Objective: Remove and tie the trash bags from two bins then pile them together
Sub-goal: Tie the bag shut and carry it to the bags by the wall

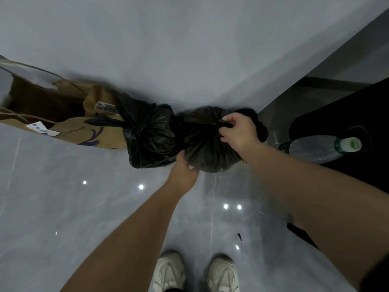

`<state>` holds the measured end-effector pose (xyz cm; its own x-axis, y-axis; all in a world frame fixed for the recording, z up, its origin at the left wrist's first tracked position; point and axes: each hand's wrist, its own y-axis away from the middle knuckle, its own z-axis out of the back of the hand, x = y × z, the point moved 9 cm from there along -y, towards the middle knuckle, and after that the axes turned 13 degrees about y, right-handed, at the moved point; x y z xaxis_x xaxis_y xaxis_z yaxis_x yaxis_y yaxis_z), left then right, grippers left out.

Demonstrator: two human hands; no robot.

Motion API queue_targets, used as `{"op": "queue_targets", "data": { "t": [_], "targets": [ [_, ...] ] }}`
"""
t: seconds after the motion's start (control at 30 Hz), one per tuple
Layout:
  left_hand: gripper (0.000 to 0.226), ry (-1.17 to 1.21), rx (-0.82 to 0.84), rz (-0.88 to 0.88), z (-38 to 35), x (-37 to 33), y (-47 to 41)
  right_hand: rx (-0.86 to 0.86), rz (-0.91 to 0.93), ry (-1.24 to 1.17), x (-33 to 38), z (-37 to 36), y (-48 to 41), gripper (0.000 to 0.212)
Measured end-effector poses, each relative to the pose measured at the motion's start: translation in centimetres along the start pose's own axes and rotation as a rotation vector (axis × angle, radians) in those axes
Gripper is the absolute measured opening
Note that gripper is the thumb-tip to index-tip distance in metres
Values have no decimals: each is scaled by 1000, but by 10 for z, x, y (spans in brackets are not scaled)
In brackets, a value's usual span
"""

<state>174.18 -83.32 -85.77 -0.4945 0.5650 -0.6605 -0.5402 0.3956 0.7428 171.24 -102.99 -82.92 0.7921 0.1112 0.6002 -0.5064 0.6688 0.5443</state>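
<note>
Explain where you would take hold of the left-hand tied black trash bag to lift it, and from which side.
Probably the knotted neck of the left trash bag, taken from above. The plastic gathers there into a tight upward-facing bunch, while the wall, the paper bag and the right trash bag crowd its other sides.

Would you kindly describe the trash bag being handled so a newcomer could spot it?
At the foot of the grey wall, two black trash bags sit side by side. The one meant is the right-hand bag, nearer the plastic bottle. Unlike the left-hand bag by the brown paper bag, it has the right hand pinching its knot and the left hand holding its side.
</note>
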Motion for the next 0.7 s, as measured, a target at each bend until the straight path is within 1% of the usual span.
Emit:
{"op": "queue_targets", "data": {
  "t": [0.07, 0.13, 0.17, 0.23, 0.3, 0.33, 0.43, 0.5, 0.6, 0.7],
  "targets": [
    [73, 149, 67, -13, -11, -8, -10, -35, 4, -71, 6, 6, -8, 22],
    [78, 196, 99, -21, -17, -15, -22, -21, -20, -58, 1, 3, -12, 20],
    [80, 153, 126, -28, -20, -18, -27, 3, -45, -54, -4, -2, -11, 18],
    [75, -62, 189, -51, -27, -23, -28, 43, -100, -101, -14, -13, -5, 20],
    [68, -270, 243, -85, -36, -26, -24, 59, -112, -142, -17, -16, 2, 23],
    [66, -308, 253, -86, -39, -28, -20, 66, -101, -138, -18, -14, 6, 24],
    [60, -309, 222, -140, -33, -34, -18, 41, -68, -81, -21, -12, 8, 30],
    [55, -434, 185, -175, -23, -41, -8, 18, -63, -41, -22, -6, 17, 35],
    [58, -642, 134, -279, -10, -71, 25, 1, -68, -37, -14, 8, 45, 35],
    [55, -673, 93, -326, 7, -102, 64, -19, -53, -66, 6, 18, 87, 31]
  ]
}}
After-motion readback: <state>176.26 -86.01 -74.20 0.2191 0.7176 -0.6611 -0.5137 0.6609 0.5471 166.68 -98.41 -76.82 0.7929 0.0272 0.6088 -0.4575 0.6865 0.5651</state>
